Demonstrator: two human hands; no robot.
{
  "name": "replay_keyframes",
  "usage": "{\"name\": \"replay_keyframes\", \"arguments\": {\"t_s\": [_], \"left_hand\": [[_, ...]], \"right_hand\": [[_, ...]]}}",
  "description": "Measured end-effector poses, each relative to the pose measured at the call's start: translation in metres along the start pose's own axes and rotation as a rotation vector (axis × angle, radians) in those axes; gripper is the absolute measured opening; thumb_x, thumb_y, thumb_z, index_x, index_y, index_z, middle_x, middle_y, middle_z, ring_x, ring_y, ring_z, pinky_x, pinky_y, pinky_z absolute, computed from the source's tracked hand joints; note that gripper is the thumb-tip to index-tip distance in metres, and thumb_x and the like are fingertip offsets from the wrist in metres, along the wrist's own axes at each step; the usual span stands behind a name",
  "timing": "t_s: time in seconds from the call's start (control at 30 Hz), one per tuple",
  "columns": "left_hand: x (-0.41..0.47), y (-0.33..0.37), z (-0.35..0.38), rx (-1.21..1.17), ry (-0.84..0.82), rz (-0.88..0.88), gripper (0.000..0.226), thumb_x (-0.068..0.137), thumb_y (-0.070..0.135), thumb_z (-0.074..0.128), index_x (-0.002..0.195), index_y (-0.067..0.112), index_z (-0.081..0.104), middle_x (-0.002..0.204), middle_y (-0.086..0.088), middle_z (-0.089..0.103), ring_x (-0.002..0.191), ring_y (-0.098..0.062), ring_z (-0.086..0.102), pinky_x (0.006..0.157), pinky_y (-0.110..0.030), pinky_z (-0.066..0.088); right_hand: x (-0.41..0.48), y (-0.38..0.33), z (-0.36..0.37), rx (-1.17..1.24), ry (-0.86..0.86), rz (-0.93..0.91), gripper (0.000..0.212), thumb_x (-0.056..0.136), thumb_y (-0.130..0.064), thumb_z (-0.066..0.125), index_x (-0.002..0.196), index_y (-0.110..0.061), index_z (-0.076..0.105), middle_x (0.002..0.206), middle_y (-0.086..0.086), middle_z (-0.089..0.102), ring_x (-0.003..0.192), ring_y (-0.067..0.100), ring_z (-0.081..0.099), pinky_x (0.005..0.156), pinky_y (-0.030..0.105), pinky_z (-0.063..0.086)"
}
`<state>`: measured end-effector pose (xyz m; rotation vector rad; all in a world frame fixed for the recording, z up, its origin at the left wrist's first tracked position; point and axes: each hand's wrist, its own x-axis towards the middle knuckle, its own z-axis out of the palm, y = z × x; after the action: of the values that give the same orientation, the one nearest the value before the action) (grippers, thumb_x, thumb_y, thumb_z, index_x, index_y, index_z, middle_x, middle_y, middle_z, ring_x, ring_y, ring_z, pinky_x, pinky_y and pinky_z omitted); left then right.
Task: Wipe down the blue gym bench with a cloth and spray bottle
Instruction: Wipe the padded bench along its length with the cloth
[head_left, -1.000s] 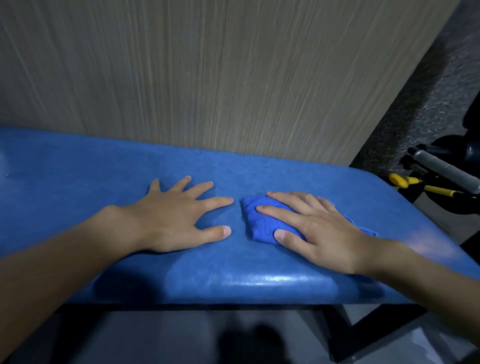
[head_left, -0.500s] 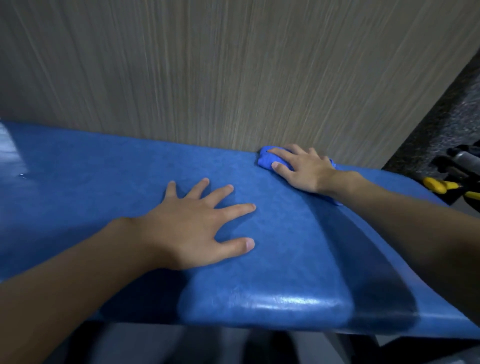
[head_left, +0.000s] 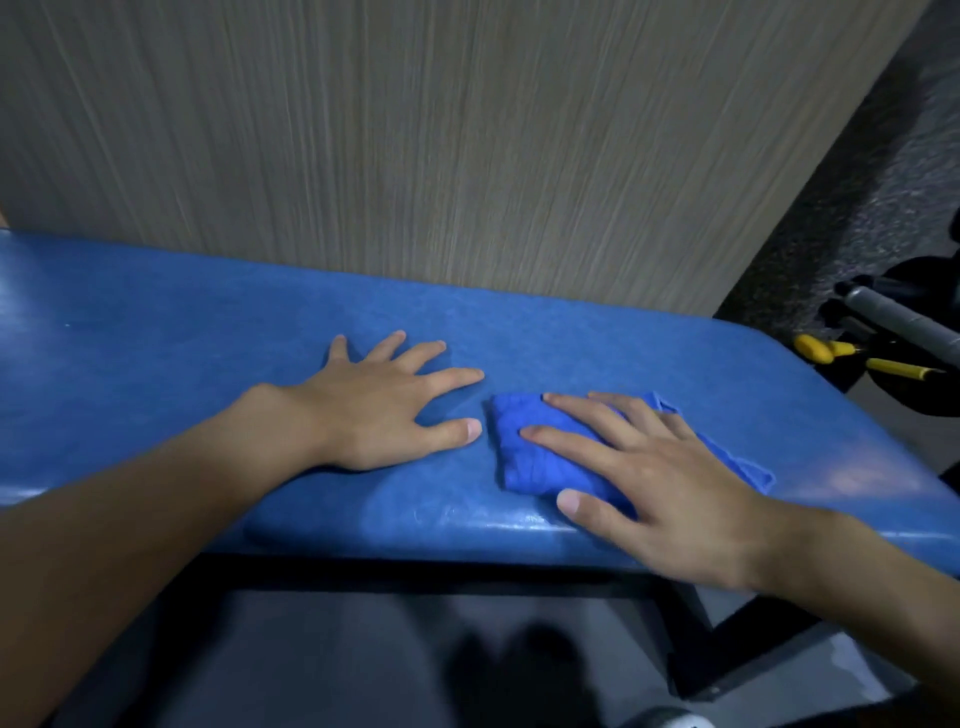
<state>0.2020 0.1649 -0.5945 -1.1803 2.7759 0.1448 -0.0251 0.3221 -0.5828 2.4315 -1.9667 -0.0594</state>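
Note:
The blue gym bench (head_left: 156, 338) runs across the view, its padded top shiny along the near edge. A folded blue cloth (head_left: 535, 457) lies on the bench near its front edge. My right hand (head_left: 660, 478) presses flat on the cloth with straight, spread fingers. My left hand (head_left: 379, 405) rests flat on the bare bench just left of the cloth, fingers spread. No spray bottle can be made out with certainty; a white rounded object (head_left: 670, 719) shows at the bottom edge.
A wood-grain wall (head_left: 415, 130) stands right behind the bench. At the right, on dark speckled floor, lie a grey bar (head_left: 898, 317) and yellow-handled tools (head_left: 831, 353). The bench's black frame (head_left: 727, 639) runs below.
My right hand has slid the cloth from the bench's far edge back to the near edge. My left hand has stayed flat on the bench.

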Motion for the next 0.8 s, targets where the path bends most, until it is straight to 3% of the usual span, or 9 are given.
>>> {"name": "replay_keyframes", "arguments": {"t_s": [0.17,0.3,0.5,0.67,0.8], "left_hand": [[-0.005,-0.003,0.000,0.001,0.063,-0.011,0.088,0.062,0.089,-0.006,0.146,0.062,0.000,0.166,0.011,-0.001,0.153,-0.020,-0.005,0.114,-0.068,0.004],[-0.006,-0.010,0.002,0.012,0.033,-0.047,0.086,0.061,0.090,-0.007,0.143,0.065,-0.004,0.165,0.012,-0.003,0.153,-0.023,-0.005,0.113,-0.069,0.005],[-0.003,-0.012,0.006,0.031,0.025,-0.042,0.087,0.060,0.089,-0.009,0.143,0.063,-0.009,0.165,0.013,-0.008,0.153,-0.023,-0.009,0.114,-0.068,0.006],[0.001,-0.013,0.007,0.034,0.018,-0.044,0.086,0.059,0.089,-0.010,0.141,0.065,-0.013,0.165,0.013,-0.011,0.152,-0.023,-0.013,0.113,-0.068,0.003],[0.001,-0.014,0.009,0.029,0.023,-0.039,0.084,0.059,0.089,-0.011,0.139,0.066,-0.015,0.165,0.013,-0.012,0.152,-0.023,-0.014,0.114,-0.068,0.001]], "right_hand": [[-0.019,-0.002,0.000,-0.003,0.007,-0.051,0.054,0.090,-0.072,0.003,0.142,-0.066,-0.007,0.159,-0.026,-0.014,0.150,0.016,-0.006,0.120,0.049,0.001],[0.004,0.009,0.004,-0.017,0.046,-0.077,0.052,0.095,-0.067,0.009,0.146,-0.059,0.006,0.160,-0.019,0.013,0.142,0.017,0.022,0.114,0.046,0.023],[0.088,0.044,0.005,0.020,0.070,0.032,0.066,0.085,-0.071,0.005,0.148,-0.053,0.017,0.158,-0.016,0.018,0.140,0.016,0.022,0.112,0.044,0.020],[0.178,0.085,0.005,0.041,0.082,0.175,0.049,0.098,-0.060,0.021,0.147,-0.055,0.019,0.157,-0.012,0.023,0.140,0.026,0.026,0.110,0.054,0.023],[0.213,0.096,0.000,0.073,0.075,0.275,0.048,0.098,-0.061,0.023,0.146,-0.055,0.022,0.155,-0.012,0.025,0.137,0.031,0.027,0.108,0.058,0.023]]}}
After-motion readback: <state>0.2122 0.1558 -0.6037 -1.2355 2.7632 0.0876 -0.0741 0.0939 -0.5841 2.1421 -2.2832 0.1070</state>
